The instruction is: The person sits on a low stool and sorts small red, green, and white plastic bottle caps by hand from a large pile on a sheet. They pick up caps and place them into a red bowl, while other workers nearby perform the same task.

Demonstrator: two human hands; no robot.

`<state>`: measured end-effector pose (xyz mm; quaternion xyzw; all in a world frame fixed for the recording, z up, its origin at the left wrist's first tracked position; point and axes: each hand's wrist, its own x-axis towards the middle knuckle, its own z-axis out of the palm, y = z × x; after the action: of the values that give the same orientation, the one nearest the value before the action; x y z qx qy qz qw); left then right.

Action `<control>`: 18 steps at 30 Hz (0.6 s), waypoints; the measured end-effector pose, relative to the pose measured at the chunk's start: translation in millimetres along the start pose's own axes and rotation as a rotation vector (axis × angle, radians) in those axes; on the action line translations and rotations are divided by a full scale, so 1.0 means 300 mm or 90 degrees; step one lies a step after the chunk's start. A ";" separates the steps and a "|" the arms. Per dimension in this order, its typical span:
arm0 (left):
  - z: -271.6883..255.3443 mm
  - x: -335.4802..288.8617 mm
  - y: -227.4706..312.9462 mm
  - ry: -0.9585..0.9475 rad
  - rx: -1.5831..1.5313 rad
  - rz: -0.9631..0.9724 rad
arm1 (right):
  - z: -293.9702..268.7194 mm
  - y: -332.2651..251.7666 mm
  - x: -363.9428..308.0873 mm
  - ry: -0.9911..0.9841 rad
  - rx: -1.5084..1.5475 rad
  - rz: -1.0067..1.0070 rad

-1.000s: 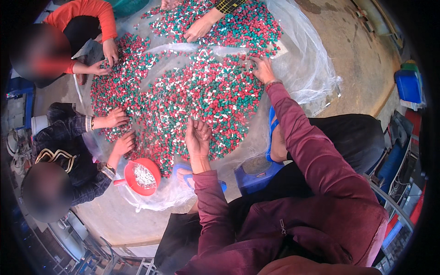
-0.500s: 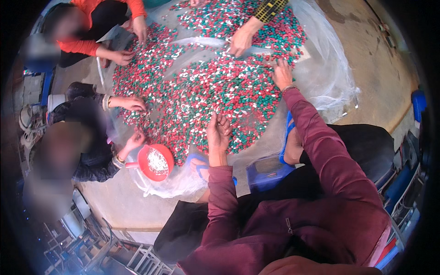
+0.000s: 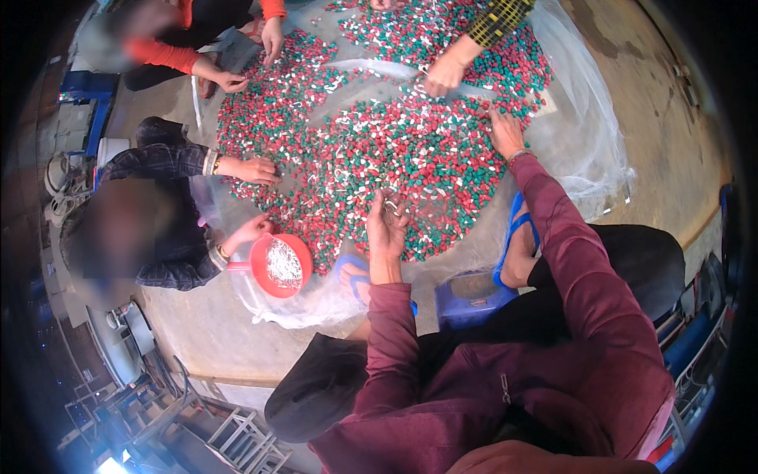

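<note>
A wide spread of small red, green and white pieces [image 3: 410, 150] lies on a clear plastic sheet [image 3: 580, 150] on the floor. My left hand [image 3: 386, 233] is palm up above its near edge, fingers curled around small white pieces [image 3: 392, 207]. At the right side of the spread, my right hand [image 3: 507, 136] reaches down with fingers stretched out, its fingertips among the pieces; nothing shows in its grasp. A red handled bowl [image 3: 306, 276] holding thin white pieces [image 3: 283, 265] stands to the left of my left hand.
Co-workers' hands work in the same spread: one in a yellow-black checked sleeve [image 3: 502, 20], others in orange sleeves [image 3: 166, 55] and a dark plaid sleeve [image 3: 185, 267]. A blue plastic stool [image 3: 474, 300] stands by my legs. White racks [image 3: 245, 442] stand lower left.
The whole view has shifted slightly. My left hand's fingers have loosened from a tighter curl, showing white pieces in the palm. My right hand stays at the spread's right edge.
</note>
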<state>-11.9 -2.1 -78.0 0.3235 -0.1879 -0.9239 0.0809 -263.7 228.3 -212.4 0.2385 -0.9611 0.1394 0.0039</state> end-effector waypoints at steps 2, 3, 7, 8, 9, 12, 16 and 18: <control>-0.004 -0.004 0.003 0.002 0.011 0.005 | 0.004 0.005 0.005 0.000 -0.045 -0.009; -0.007 -0.004 0.004 -0.001 0.015 0.010 | 0.005 0.009 0.006 -0.001 -0.061 -0.016; -0.018 -0.005 0.002 -0.002 0.024 0.018 | -0.003 0.040 0.003 0.003 -0.059 0.044; -0.019 -0.005 -0.003 0.030 0.027 0.023 | -0.003 0.046 0.003 0.012 -0.046 0.034; -0.021 -0.004 -0.003 0.001 0.027 0.021 | -0.003 0.054 0.006 0.006 -0.043 0.049; -0.021 -0.001 -0.014 -0.007 0.003 0.015 | 0.009 0.067 0.014 -0.052 -0.036 0.045; -0.020 0.003 -0.024 -0.035 -0.013 0.000 | 0.013 0.101 0.005 0.005 0.119 -0.027; -0.022 -0.001 -0.022 -0.033 -0.004 0.013 | -0.002 0.128 -0.013 0.009 0.187 -0.027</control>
<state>-7.6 2.1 -85.3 0.2974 -0.1903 -0.9316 0.0865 -277.9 262.8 -222.2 0.2561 -0.9250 0.2798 -0.0215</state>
